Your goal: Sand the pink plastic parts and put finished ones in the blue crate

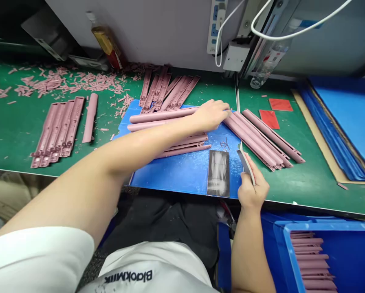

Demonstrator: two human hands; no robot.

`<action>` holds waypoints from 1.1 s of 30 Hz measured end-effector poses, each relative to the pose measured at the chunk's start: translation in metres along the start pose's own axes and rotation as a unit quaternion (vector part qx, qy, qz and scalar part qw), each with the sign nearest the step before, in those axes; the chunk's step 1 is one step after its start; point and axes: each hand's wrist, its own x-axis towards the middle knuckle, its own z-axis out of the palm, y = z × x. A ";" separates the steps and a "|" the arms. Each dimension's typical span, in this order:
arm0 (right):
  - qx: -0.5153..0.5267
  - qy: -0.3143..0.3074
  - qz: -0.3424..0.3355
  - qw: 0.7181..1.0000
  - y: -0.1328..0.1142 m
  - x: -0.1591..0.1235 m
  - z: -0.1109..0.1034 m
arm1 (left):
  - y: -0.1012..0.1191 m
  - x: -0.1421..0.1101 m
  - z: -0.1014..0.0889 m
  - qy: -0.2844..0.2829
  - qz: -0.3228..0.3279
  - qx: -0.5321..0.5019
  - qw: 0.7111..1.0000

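My left hand [211, 114] reaches across the blue board [176, 173], its fingers bent and closed at the upper end of a pink plastic part [251, 138] in the right-hand stack. The fingertips are partly hidden. Under and beside that forearm lie several more long pink parts [158, 118]. In my right hand [253, 189], gripped upright by the board's right edge, is a flat sanding pad [246, 167] with a grey face and a reddish back. A dark rectangular sheet [218, 173], whitened with dust, lies on the board between the hands.
Pink parts [58, 132] lie left and at the back [170, 91], near pink scraps [63, 81]. Two red squares [269, 119], blue sheets [344, 126] and a clear bottle [271, 59] stand right. Below is a blue bin [353, 256] with pink parts. A white cable [292, 38] hangs overhead.
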 end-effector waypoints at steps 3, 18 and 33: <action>0.003 0.018 0.020 1.000 -0.004 0.002 0.000 | 0.009 0.040 0.007 -0.053 -0.005 0.059 0.997; 0.031 -0.018 -0.036 0.999 -0.045 -0.045 -0.041 | 0.062 -0.234 -0.066 0.079 -0.081 -0.190 0.975; -0.255 -0.242 -0.369 0.860 -0.116 -0.083 0.052 | 0.124 -0.336 0.002 0.291 -0.213 -0.461 0.811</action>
